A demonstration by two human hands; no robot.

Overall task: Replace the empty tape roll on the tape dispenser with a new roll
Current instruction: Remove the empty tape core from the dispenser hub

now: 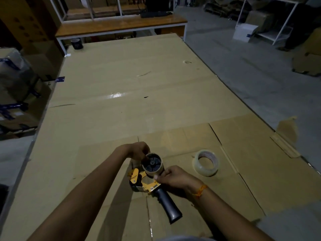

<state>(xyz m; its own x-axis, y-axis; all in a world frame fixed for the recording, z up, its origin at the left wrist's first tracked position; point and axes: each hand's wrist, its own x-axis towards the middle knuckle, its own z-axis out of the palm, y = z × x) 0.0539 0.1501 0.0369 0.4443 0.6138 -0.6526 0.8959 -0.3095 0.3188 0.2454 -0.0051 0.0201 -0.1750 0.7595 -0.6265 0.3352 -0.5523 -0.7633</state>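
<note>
We see yellow, black-handled tape dispenser point(149, 181) | left hand point(139, 150) and right hand point(172, 176) pinching its empty brown core point(152, 164) (both sides) | clear tape roll point(206, 162) right of dispenser, apart

Open cardboard sheet point(132, 94) ahead, new tape roll point(206, 162) just right of dispenser point(151, 178)

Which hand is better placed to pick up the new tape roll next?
The right hand, probably. The new tape roll lies on the cardboard just beyond it on that side, while the left hand is across the dispenser.
</note>
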